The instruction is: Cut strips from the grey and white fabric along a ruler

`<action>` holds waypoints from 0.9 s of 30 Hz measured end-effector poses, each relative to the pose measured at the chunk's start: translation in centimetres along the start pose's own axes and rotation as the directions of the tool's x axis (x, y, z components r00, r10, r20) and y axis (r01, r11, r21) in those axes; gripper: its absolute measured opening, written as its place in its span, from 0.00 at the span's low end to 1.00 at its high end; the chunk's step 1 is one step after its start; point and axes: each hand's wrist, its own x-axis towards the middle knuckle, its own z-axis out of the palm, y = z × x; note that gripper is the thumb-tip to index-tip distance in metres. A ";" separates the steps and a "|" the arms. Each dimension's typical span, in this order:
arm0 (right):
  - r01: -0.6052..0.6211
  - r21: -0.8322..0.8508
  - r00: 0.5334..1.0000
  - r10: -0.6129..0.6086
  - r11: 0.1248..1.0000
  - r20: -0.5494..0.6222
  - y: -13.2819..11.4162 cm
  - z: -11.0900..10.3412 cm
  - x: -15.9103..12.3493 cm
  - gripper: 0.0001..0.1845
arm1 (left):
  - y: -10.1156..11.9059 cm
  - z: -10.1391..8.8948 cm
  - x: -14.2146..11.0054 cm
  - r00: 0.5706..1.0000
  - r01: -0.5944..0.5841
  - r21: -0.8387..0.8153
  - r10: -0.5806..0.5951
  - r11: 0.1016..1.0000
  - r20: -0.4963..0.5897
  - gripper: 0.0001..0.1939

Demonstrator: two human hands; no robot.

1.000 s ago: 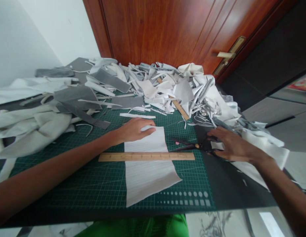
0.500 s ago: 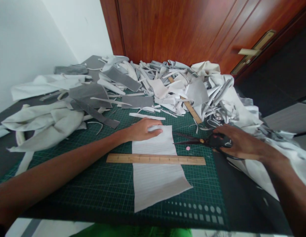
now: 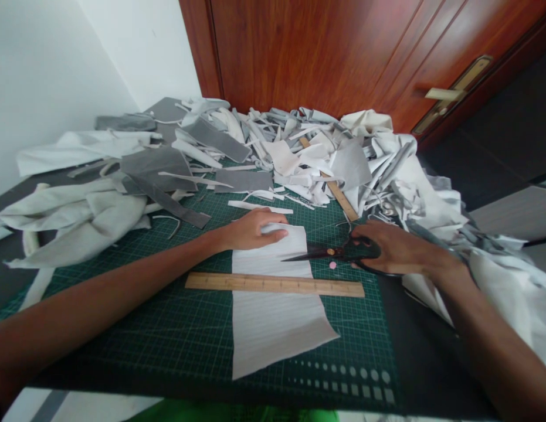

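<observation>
A green cutting mat [image 3: 123, 346] on a dark bench [image 3: 422, 351], a wooden ruler [image 3: 275, 285] across a white fabric strip [image 3: 273, 334].

Left of the ruler lies crumpled off-white cloth [image 3: 74, 225]. Beyond the ruler's middle, the left hand [image 3: 250, 230] rests on the strip's far part, arm reaching in from the left, fingers loosely curled and pressing down with no clear pinch. Beyond its right half, the right hand [image 3: 398, 249] is closed round the black handles of tailor's scissors [image 3: 329, 252], whose blades seem nearly shut, though the angle makes that hard to judge, tips pointing left over the strip.
</observation>
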 end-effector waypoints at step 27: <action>0.079 -0.063 0.997 -0.079 0.995 0.012 -0.6 0.1 1.6 0.12 | -0.3 -0.1 -0.1 1.000 -0.007 -0.004 0.007 1.000 0.018 0.16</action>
